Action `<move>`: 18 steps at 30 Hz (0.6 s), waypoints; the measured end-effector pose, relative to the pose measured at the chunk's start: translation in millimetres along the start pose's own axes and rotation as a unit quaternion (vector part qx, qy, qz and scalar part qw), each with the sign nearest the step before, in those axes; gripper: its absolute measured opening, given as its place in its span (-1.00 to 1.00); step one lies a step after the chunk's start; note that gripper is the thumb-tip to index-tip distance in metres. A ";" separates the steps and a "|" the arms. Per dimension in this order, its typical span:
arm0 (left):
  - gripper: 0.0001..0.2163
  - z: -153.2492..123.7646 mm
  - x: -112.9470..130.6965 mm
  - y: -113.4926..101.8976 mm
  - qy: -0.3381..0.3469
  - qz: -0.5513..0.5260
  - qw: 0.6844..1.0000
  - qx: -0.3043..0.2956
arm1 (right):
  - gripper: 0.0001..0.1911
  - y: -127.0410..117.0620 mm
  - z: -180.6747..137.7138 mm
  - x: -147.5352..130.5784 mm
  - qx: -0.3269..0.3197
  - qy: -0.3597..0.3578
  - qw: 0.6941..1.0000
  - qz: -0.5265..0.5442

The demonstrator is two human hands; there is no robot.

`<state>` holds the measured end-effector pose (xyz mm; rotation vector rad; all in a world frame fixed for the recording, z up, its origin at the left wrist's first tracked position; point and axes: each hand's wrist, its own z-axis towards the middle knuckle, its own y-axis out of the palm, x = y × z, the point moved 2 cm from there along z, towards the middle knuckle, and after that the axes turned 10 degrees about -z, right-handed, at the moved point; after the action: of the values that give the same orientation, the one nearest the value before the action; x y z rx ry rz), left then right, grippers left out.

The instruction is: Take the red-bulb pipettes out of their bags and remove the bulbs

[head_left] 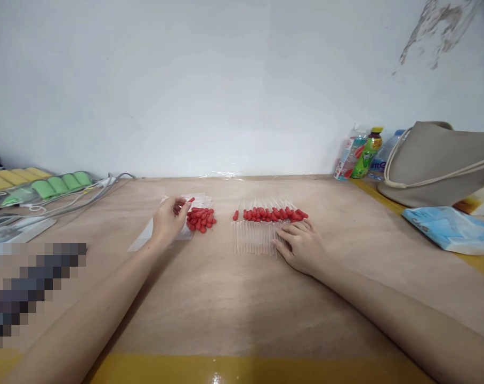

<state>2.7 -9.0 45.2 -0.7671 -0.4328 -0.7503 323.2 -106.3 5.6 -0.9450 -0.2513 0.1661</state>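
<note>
Between the thumb and fingers of my left hand (168,218) is a red rubber bulb (191,200), held above some white paper and clear plastic bags (146,234). Just right of that hand lies a pile of red rubber bulbs (202,218). Further right, thin clear tubes (250,237) lie side by side in a row, nearly parallel. A line of red bulbs (266,214) runs along their upper ends, with more clear tubes behind. My right hand (301,245) rests on the right end of the tube row, fingers bent loosely and apart; no grip on a tube shows.
Bottles (368,154), a grey bag (434,160) and a blue-white packet (450,229) stand or lie at the right. Cables (82,194) and packs of green rolls (62,184) are at the left. A white wall (226,96) closes off the back of the brown-covered table (210,304).
</note>
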 end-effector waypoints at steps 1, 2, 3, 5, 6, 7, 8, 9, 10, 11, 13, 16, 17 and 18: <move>-0.78 0.2 -2.4 0.0 -0.013 0.001 1.000 0.001 | -0.69 0.1 0.0 0.0 0.003 0.000 1.000 -0.003; -0.77 0.2 -5.3 0.1 -0.029 0.003 1.000 0.001 | -0.69 0.0 0.1 -0.1 0.007 -0.001 1.000 -0.005; -0.75 -0.2 -8.4 0.5 -0.045 0.006 0.999 -0.002 | -0.70 -0.1 0.1 -0.3 0.011 -0.003 1.000 -0.008; -0.71 -1.5 -14.4 2.4 -0.072 0.011 0.997 -0.019 | -0.71 -0.7 0.2 -1.0 0.021 -0.009 1.000 -0.014; -0.70 -2.3 -16.9 3.7 -0.083 0.014 0.996 -0.031 | -0.71 -1.1 0.2 -1.3 0.026 -0.012 0.999 -0.017; -0.70 -3.0 -19.0 4.9 -0.092 0.017 0.995 -0.042 | -0.71 -1.5 0.1 -1.5 0.030 -0.014 0.999 -0.020; -0.70 -3.6 -20.5 5.8 -0.098 0.023 0.994 -0.051 | -0.72 -1.8 0.0 -1.6 0.034 -0.015 0.999 -0.022; -0.70 -3.8 -21.5 6.3 -0.100 0.029 0.993 -0.057 | -0.72 -2.0 -0.2 -1.6 0.039 -0.015 0.999 -0.022; -0.70 -3.8 -22.1 6.3 -0.101 0.036 0.993 -0.058 | -0.72 -2.1 -0.5 -1.4 0.045 -0.015 0.999 -0.021; -0.70 -3.6 -22.4 5.8 -0.100 0.042 0.992 -0.058 | -0.72 -2.1 -0.7 -1.0 0.049 -0.014 0.999 -0.019; -0.70 -2.9 -22.0 3.8 -0.098 0.049 0.993 -0.053 | -0.72 -1.9 -0.9 0.1 0.059 -0.011 0.998 -0.011; -0.73 -2.7 -15.6 0.0 -0.083 0.068 0.994 -0.034 | -0.73 -1.8 -0.3 1.7 0.070 -0.005 0.998 0.003; -0.74 -3.2 -10.5 -0.6 -0.062 0.078 0.995 -0.025 | -0.74 -1.9 0.1 2.0 0.073 -0.004 0.997 0.007; -0.76 -4.0 -3.5 -0.3 -0.031 0.088 0.995 -0.018 | -0.74 -2.0 0.5 2.2 0.076 -0.002 0.997 0.010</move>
<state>0.5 -10.6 40.6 -0.8517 -0.4020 -0.5721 325.3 -106.5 7.8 -0.7958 -0.2299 0.2025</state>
